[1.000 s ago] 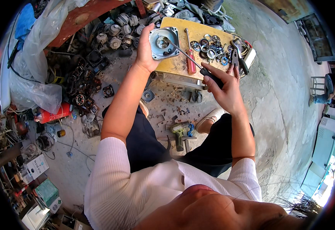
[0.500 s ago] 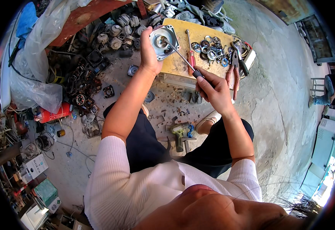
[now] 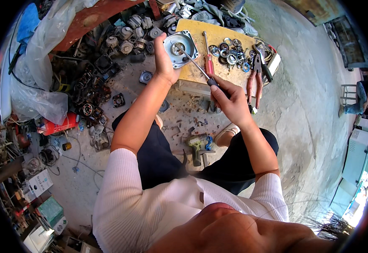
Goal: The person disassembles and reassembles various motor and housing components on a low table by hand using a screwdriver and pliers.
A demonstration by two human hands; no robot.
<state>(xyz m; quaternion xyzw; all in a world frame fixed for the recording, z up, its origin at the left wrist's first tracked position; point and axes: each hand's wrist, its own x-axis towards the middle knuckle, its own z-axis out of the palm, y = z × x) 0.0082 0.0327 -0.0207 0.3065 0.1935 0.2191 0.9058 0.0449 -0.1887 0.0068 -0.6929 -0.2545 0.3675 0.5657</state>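
My left hand (image 3: 165, 63) grips a square silver metal end cover (image 3: 186, 41) by its left side, its hollow face turned up. A round seat in its middle holds the tip of a screwdriver (image 3: 197, 65). Around the black handle of that screwdriver my right hand (image 3: 231, 99) is closed. Beyond, on a yellow-topped low table (image 3: 188, 74), lies a second tool with a red handle (image 3: 209, 65) and a metal shaft. Several bearings and rings (image 3: 230, 52) are heaped beside it. Red-handled pliers (image 3: 256, 74) rest at the table's right edge.
Used motor parts (image 3: 129, 36) are piled on the floor to the left and behind. A green cordless drill (image 3: 197, 145) stands between my legs. A white power strip (image 3: 273, 62) with cables sits at the table's right side. Clear plastic sheeting (image 3: 45, 80) hangs at the left.
The end cover has shifted slightly right and tilted in my left hand. My right hand has moved a little left and down, with the screwdriver tip still inside the cover.
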